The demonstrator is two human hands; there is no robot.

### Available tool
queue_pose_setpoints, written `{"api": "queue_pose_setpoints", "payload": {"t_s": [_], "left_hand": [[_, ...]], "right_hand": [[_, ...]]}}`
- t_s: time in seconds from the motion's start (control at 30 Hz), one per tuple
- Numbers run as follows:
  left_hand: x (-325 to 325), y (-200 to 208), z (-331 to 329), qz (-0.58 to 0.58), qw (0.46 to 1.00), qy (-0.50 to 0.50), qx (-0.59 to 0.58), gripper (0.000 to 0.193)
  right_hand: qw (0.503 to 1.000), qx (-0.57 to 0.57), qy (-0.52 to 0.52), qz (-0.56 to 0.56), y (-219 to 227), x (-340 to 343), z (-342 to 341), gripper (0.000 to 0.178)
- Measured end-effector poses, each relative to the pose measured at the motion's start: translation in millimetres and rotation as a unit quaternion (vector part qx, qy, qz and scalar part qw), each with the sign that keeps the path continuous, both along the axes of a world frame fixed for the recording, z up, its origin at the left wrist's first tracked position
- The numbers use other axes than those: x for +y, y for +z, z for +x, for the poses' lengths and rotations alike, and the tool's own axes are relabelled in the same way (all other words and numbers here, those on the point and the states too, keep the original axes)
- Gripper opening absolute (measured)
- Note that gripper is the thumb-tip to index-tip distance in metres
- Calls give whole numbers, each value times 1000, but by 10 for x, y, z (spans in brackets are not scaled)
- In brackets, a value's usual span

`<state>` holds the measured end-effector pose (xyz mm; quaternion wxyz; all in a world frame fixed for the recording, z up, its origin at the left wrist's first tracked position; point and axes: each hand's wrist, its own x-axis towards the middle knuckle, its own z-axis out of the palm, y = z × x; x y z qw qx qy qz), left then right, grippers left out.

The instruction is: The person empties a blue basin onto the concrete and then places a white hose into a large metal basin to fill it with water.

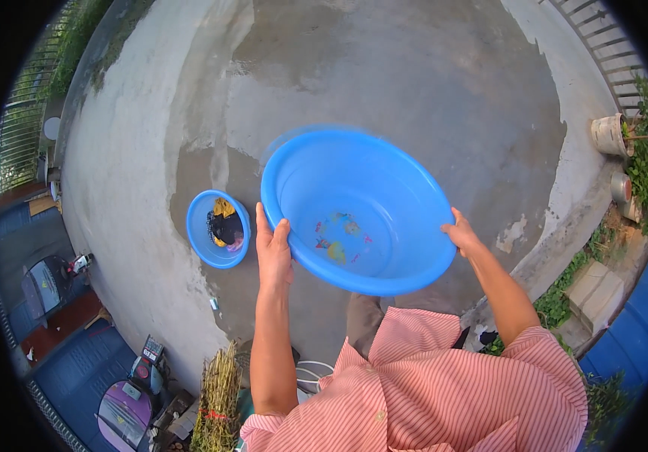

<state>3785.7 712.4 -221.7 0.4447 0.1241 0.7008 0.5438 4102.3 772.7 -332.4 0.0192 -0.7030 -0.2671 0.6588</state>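
Note:
Between my two hands a large blue plastic basin is held up off the ground, tilted so that its inside shows. Its bottom bears a coloured printed pattern, and nothing lies in it. My left hand grips the left rim, thumb on the edge, the other fingers partly hidden outside. On the right rim my right hand is closed the same way, its fingers mostly behind the wall. A smaller blue basin stands on the ground left of my left hand. Black, yellow and pinkish cloth items lie in it.
Wet patches darken the concrete ground. A bundle of dry stalks stands at lower left, near scooters. Along the right side run a raised edge, potted plants and stacked blocks. Metal railings close off the far corners.

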Motion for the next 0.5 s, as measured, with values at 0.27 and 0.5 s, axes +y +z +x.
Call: {"api": "queue_pose_setpoints", "payload": {"t_s": [0.27, 0.5], "left_hand": [[-946, -236, -400, -224, 973, 38, -35, 58], [-1150, 356, -222, -15, 994, 35, 100, 58]], "right_hand": [[985, -46, 99, -135, -433, -584, -258, 58], [964, 47, 50, 257, 136, -285, -545, 54]]}}
